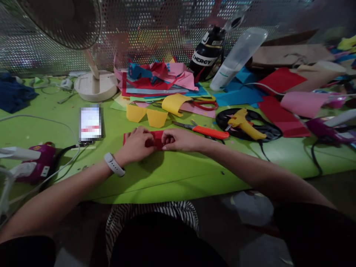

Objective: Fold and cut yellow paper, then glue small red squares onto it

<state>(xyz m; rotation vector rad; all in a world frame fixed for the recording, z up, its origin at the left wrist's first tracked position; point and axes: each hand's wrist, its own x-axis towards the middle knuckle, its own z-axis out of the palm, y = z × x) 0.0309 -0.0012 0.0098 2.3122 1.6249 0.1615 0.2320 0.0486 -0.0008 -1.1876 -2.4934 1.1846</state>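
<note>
A small piece of red paper (157,138) lies flat on the green table (172,174), straight in front of me. My left hand (136,144), with a white band on its wrist, presses down on the paper's left part with curled fingers. My right hand (178,140) pinches the paper's right part, fingers folded together. The two hands almost touch over the paper's middle. Most of the red sheet is hidden beneath them.
Two yellow cut pieces (147,115), an orange-handled cutter (207,131), a yellow glue gun (244,124) on a black plate, a phone (90,123), a fan base (96,86), a pile of coloured paper (158,79), a black bottle (208,52) and purple glue guns (41,161) with cables surround me.
</note>
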